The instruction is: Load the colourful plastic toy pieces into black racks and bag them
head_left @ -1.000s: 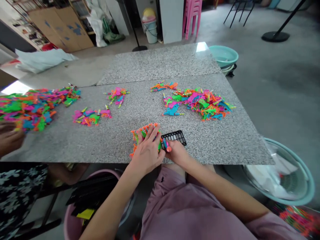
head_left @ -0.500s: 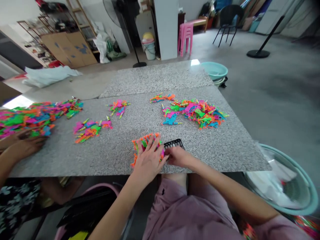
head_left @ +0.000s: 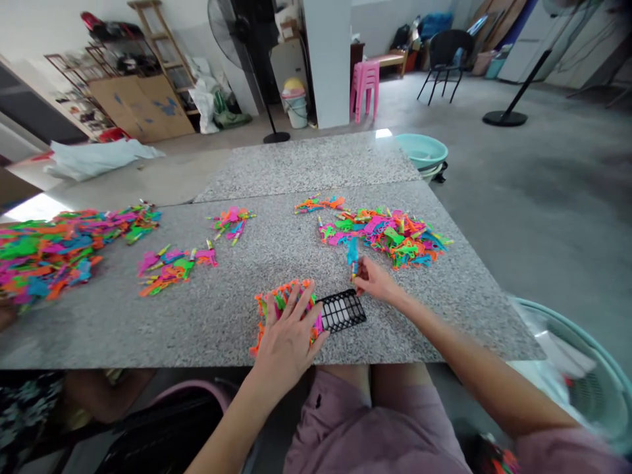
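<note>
My left hand (head_left: 289, 336) lies flat with spread fingers over a packed row of small orange, green and pink plastic toy guns (head_left: 260, 324). These toys sit at the left part of a black plastic grid tray (head_left: 342, 311), whose right part shows bare cells. Just behind the tray's right end, my right hand (head_left: 376, 280) pinches a blue toy gun (head_left: 352, 251) by its yellow-tipped end, held upright. A heap of mixed toy guns (head_left: 395, 234) lies beyond that hand. How the toys sit under my left palm is hidden.
Smaller clusters of toy guns (head_left: 172, 266) lie left of centre on the granite table (head_left: 237, 276). A larger pile (head_left: 54, 250) is at far left, by a co-worker's partly visible hand (head_left: 6, 315). A teal basket (head_left: 592, 388) stands beside the table's right edge.
My right hand has moved from the tray toward the heap and taken a blue toy gun. My left hand stays on the packed toys. The co-worker's hands have drawn back leftward.
</note>
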### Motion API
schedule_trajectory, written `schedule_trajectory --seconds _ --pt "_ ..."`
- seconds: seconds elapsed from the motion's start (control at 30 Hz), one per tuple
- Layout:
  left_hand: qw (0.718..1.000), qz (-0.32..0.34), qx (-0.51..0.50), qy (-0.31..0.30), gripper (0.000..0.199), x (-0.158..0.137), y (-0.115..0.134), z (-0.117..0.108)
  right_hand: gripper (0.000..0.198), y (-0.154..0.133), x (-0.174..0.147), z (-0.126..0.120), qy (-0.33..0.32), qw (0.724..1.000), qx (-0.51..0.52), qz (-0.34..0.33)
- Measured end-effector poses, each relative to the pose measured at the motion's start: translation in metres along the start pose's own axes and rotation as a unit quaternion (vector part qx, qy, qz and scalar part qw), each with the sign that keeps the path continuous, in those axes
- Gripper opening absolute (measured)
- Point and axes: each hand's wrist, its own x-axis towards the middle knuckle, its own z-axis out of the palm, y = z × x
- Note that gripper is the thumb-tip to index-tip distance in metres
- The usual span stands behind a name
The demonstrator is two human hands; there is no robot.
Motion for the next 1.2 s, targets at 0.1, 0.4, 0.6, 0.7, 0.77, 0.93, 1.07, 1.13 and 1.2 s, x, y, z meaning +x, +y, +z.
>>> schedule_trajectory --seconds 0.1,0.4,0.6,0.7,0.77,0.93,1.07,1.13,1.2 --pt "1.000 -0.001 0.000 -0.004 0.038 0.001 0.000 -0.001 0.016 0.004 -0.021 0.006 -0.053 0.983 0.175 0.013" --pt "1.000 -0.010 0.001 -0.017 0.036 0.001 0.003 -0.003 0.020 -0.023 -0.016 0.033 0.002 0.996 0.020 -0.088" --pt "0.999 0.000 0.020 -0.033 0.033 0.004 0.002 -0.004 0.030 -0.034 -0.001 0.067 -0.049 0.986 -0.043 -0.154" --pt "0.999 -0.001 0.025 -0.031 0.035 0.003 0.002 -0.003 0.038 -0.041 0.002 0.069 -0.052 0.981 -0.115 -0.144" --pt "0.999 0.003 0.023 -0.025 0.041 0.002 0.002 -0.002 0.036 -0.049 0.003 0.066 -0.058 0.979 -0.149 -0.124" --pt "1.000 0.013 0.014 -0.019 0.047 0.003 0.001 -0.002 0.022 -0.066 0.005 0.058 -0.086 0.960 -0.200 -0.173" --pt "1.000 -0.007 0.008 -0.006 0.043 0.004 0.002 0.000 0.020 -0.056 0.026 0.043 -0.160 0.951 -0.176 -0.195" --pt "1.000 -0.013 0.002 0.003 0.040 0.004 0.003 0.001 0.031 -0.044 0.047 0.024 -0.153 0.944 -0.197 -0.217" --pt "1.000 -0.017 -0.004 0.009 0.037 0.003 0.003 0.001 0.040 -0.032 0.070 0.003 -0.058 0.945 -0.260 -0.192"
